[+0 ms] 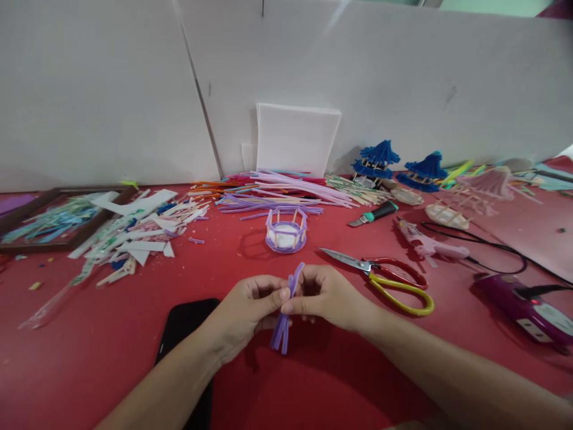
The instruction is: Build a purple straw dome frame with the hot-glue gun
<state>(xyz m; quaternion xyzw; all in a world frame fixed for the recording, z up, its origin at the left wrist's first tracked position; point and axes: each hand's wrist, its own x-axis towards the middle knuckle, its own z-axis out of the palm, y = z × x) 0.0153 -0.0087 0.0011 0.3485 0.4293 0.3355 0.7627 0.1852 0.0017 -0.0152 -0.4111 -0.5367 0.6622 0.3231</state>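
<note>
A small bundle of purple paper strips (282, 334) is pinched between both hands over the red table. My left hand (250, 304) grips it from the left, thumb on the strips. From the right, my right hand (329, 298) closes thumb and fingers on the same bundle, whose upper end bends to the right. Just beyond the hands stands a small round purple frame (286, 236) with a white base and thin wooden posts. Scissors (371, 269) with one red and one yellow handle lie open to the right of my right hand.
Loose coloured strips (277, 191) lie behind the frame. A utility knife (373, 214), a pink glue gun (430, 242) with cord and a purple power strip (523, 304) are on the right. Scraps (143, 227) cover the left; a black phone (185, 325) lies under my left arm.
</note>
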